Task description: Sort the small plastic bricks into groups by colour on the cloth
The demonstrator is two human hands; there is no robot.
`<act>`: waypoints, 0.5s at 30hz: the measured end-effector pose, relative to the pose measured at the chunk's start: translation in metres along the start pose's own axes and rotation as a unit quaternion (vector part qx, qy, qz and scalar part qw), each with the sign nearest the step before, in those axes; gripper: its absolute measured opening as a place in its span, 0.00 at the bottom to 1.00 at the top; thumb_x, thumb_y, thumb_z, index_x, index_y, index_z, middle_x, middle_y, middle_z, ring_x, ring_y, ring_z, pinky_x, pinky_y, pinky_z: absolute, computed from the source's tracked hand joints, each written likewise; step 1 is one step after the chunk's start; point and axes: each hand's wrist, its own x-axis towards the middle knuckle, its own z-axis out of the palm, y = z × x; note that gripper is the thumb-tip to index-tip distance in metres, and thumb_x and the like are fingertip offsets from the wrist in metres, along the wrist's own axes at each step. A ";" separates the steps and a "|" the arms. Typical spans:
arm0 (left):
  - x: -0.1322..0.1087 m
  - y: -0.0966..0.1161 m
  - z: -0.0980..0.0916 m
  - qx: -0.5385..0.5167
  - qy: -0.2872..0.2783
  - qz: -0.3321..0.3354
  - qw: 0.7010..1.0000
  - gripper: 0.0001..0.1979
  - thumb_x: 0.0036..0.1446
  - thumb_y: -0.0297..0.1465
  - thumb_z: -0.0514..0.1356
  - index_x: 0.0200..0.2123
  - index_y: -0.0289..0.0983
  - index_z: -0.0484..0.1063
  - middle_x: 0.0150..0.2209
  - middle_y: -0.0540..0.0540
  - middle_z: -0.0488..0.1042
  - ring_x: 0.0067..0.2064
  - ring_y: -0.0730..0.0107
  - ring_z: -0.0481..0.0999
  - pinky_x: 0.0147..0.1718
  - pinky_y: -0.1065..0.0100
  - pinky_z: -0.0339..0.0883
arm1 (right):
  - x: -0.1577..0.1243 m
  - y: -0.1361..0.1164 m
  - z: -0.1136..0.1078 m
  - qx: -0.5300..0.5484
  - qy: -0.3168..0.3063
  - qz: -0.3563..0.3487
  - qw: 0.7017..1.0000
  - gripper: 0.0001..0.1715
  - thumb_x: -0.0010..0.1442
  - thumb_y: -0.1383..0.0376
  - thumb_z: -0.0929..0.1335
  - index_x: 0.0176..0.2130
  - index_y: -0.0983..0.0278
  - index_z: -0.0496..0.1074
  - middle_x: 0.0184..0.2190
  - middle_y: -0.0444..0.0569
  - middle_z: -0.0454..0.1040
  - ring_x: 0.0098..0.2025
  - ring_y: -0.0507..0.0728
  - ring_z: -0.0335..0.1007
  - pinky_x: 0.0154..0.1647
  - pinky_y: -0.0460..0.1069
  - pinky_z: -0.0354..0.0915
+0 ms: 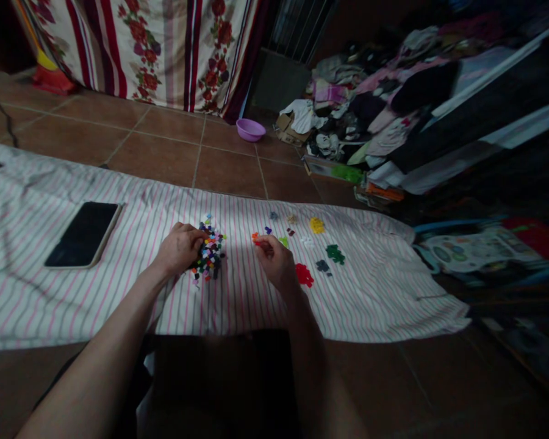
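Observation:
A heap of small mixed-colour pieces [209,251] lies on a white cloth with pink stripes [375,286] spread over the floor. My left hand [179,247] rests on the heap's left side, fingers curled into it. To the right, my right hand [276,261] is closed in a pinch around a small orange-red piece [255,238]. Little sorted groups lie near that hand: red [304,275], green [335,253], yellow [317,225], dark blue [322,266] and some purple bits [268,230].
A dark phone [83,234] lies on the cloth at the left. Behind are brown floor tiles, a purple bowl [250,129], a flowered hanging cloth [165,49] and a pile of clothes [370,103]. A toy [476,250] sits at the right.

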 end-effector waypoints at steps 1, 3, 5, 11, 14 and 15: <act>0.000 0.000 0.000 0.001 0.001 0.000 1.000 0.19 0.62 0.34 0.48 0.43 0.39 0.79 0.43 0.41 0.79 0.47 0.57 0.74 0.51 0.56 0.65 | -0.001 0.003 -0.008 -0.015 -0.001 -0.001 1.000 0.09 0.58 0.61 0.64 0.37 0.62 0.72 0.33 0.50 0.78 0.34 0.56 0.75 0.39 0.50 0.70; 0.000 -0.001 0.001 0.003 0.003 0.000 1.000 0.19 0.62 0.34 0.48 0.42 0.39 0.79 0.43 0.41 0.80 0.47 0.57 0.74 0.51 0.56 0.65 | -0.002 0.009 -0.026 -0.053 -0.005 0.007 0.999 0.09 0.57 0.62 0.65 0.36 0.62 0.73 0.33 0.50 0.78 0.34 0.56 0.75 0.40 0.51 0.70; 0.000 -0.002 0.000 0.004 0.006 0.001 1.000 0.20 0.62 0.34 0.48 0.42 0.38 0.79 0.44 0.41 0.80 0.47 0.57 0.74 0.50 0.56 0.66 | -0.003 0.016 -0.046 -0.085 -0.015 0.033 0.996 0.10 0.57 0.62 0.65 0.36 0.62 0.74 0.33 0.49 0.78 0.33 0.56 0.74 0.39 0.51 0.70; 0.000 -0.003 -0.001 0.006 0.014 -0.001 1.000 0.19 0.62 0.34 0.48 0.41 0.38 0.79 0.42 0.42 0.80 0.46 0.57 0.75 0.51 0.56 0.66 | -0.013 0.032 -0.095 -0.159 -0.018 0.134 0.978 0.08 0.53 0.67 0.66 0.34 0.61 0.74 0.31 0.47 0.77 0.32 0.54 0.73 0.39 0.50 0.69; 0.000 -0.003 -0.001 0.004 0.018 -0.008 1.000 0.19 0.62 0.34 0.48 0.41 0.38 0.79 0.42 0.41 0.80 0.46 0.56 0.75 0.50 0.56 0.67 | -0.019 0.036 -0.107 -0.163 -0.025 0.185 0.969 0.07 0.51 0.68 0.67 0.33 0.61 0.73 0.28 0.45 0.77 0.30 0.54 0.73 0.35 0.48 0.68; 0.000 -0.003 -0.001 0.004 0.020 -0.010 1.000 0.19 0.62 0.34 0.48 0.41 0.38 0.79 0.41 0.41 0.80 0.46 0.56 0.75 0.50 0.56 0.67 | -0.022 0.037 -0.109 -0.166 -0.026 0.194 0.967 0.06 0.50 0.69 0.67 0.32 0.60 0.73 0.27 0.44 0.76 0.29 0.54 0.73 0.33 0.48 0.67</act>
